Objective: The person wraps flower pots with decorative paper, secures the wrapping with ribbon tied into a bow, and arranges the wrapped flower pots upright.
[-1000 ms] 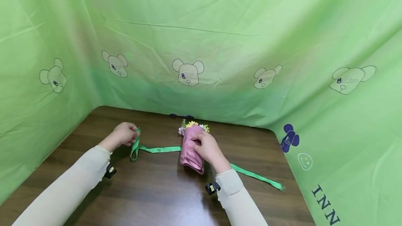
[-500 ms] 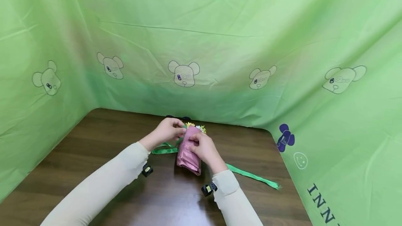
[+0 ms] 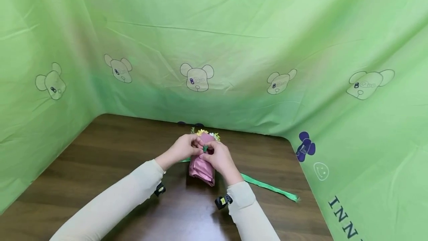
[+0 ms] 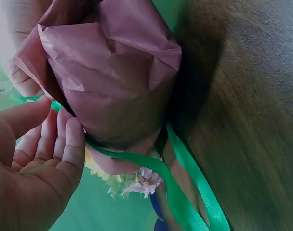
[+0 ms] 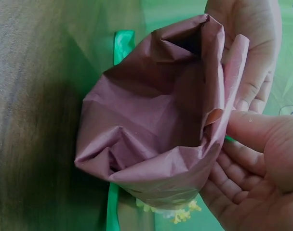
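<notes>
A small bouquet wrapped in pink paper (image 3: 202, 168) lies on the table, its yellow, white and lilac flowers (image 3: 202, 132) pointing away from me. Over the wrap, my left hand (image 3: 183, 148) pinches a bit of green ribbon (image 3: 205, 148) between thumb and fingers. From the other side my right hand (image 3: 220, 160) meets it, thumb against the paper, with ribbon showing between its thumb and fingers (image 5: 233, 180). Two green strands (image 4: 178, 190) trail near the flowers in the left wrist view. The right wrist view looks into the wrap's crumpled bottom opening (image 5: 180, 103); the exact pinch points are partly hidden.
The ribbon's frayed tail (image 3: 272, 188) stretches to the right over the brown wooden table (image 3: 140, 196). Green cloth (image 3: 234, 99) with bear prints hangs behind the table and along both sides. Dark camera bands (image 3: 222, 201) sit at the wrists.
My left hand has carried its ribbon end from the left side to the top of the pink wrap. My right fingers have come together with it there; the bouquet stays nearly still.
</notes>
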`<state>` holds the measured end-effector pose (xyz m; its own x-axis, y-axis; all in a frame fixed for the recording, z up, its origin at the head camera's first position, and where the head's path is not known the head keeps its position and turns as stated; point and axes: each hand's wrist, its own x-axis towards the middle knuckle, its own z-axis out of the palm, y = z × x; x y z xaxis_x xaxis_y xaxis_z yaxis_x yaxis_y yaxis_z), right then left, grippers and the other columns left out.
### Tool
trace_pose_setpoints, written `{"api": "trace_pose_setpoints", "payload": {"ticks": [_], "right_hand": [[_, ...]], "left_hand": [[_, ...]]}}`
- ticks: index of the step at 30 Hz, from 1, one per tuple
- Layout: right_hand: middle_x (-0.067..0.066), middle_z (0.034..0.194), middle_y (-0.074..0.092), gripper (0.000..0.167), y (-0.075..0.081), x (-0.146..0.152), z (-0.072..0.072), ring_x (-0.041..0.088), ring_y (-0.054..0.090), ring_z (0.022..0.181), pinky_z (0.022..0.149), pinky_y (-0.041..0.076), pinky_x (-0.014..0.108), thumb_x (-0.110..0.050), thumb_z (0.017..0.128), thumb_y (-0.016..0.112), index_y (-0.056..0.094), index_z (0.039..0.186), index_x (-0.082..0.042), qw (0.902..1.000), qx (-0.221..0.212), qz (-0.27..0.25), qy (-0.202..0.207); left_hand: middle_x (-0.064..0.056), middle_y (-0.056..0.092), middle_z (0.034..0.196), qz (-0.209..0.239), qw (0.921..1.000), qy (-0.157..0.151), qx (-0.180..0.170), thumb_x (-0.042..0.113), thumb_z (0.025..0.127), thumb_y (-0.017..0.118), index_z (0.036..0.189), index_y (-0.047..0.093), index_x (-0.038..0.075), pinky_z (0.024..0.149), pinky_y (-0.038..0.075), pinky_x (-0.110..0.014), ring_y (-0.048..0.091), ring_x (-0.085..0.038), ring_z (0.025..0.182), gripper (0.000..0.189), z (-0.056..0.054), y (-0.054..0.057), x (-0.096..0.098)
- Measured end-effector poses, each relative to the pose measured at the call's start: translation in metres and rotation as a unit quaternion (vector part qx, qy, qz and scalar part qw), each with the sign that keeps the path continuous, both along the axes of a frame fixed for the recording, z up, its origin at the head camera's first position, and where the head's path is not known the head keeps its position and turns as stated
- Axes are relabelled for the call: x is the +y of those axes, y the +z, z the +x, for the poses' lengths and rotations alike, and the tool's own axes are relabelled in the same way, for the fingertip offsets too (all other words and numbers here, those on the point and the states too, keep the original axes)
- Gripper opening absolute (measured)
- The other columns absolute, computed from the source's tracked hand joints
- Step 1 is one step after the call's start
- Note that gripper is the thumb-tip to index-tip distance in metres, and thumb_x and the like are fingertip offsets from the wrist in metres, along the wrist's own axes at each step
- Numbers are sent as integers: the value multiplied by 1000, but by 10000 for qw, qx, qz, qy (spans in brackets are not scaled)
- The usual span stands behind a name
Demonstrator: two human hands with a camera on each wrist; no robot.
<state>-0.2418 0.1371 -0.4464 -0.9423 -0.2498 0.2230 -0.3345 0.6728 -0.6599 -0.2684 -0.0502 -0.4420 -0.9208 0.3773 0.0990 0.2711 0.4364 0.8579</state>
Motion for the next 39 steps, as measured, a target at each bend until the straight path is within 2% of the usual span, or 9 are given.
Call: {"api": "trace_pose_setpoints", "payload": {"ticks": [5,8,15,19,23,25,27,33,39], "right_hand": [[5,110,70,28,2,8,-3,21,63,103,91,52,40,-21,85,84,74,108,-8,9988,-252,-259,331],[4,109,70,20,1,11,-7,18,63,101,89,53,37,-23,89,80,75,104,-11,9974,-386,-523,307],[0,88,70,10,-2,15,-14,13,57,76,66,48,29,-22,97,71,76,95,-14,9944,-348,-977,-187],[7,91,74,11,4,24,-17,19,66,82,73,55,31,-17,97,70,76,99,-7,9874,-474,-1501,-174],[19,94,73,16,12,44,-21,32,72,88,82,60,42,-11,98,69,73,106,2,9800,-504,-1895,-329],[22,94,72,19,16,60,-21,32,71,86,82,60,44,-10,99,67,72,110,5,9782,-509,-1970,-405],[27,95,70,21,26,76,-16,35,70,88,83,60,47,-8,100,65,70,112,9,9777,-596,-1953,-481],[26,96,69,25,21,126,-11,27,70,89,83,61,40,-9,103,60,65,116,12,9736,-777,-2039,-671],[20,93,68,28,13,165,-4,16,68,82,77,61,31,-9,104,58,61,117,15,9723,-859,-1917,-1021]], "left_hand": [[-2,69,91,-30,10000,-84,-34,0,86,76,101,68,6,74,55,-24,64,-11,84,18,1,-2,3],[-1,68,92,-91,9999,-53,48,-1,84,78,100,66,7,75,55,-24,63,-11,85,22,4,-2,5],[-5,61,101,-860,9928,263,796,5,78,88,108,58,7,81,56,-30,61,-15,90,42,13,1,12],[-10,57,114,-1304,9867,434,871,11,80,88,123,57,6,89,55,-36,60,-21,100,53,14,4,13],[-12,62,123,-1790,9784,344,971,16,82,86,128,62,3,104,48,-44,57,-30,117,54,13,6,13],[-11,64,125,-2013,9738,287,1015,19,82,86,128,65,4,110,43,-48,54,-34,125,53,12,7,13],[-10,64,127,-2207,9697,254,1020,22,82,85,127,67,7,110,42,-52,52,-36,128,51,10,8,14],[-5,64,130,-2814,9554,186,883,33,83,85,128,70,18,94,42,-48,50,-31,123,50,7,14,13],[-5,63,130,-3010,9516,49,620,36,85,83,130,70,19,93,39,-47,49,-31,121,50,6,21,11]]}}
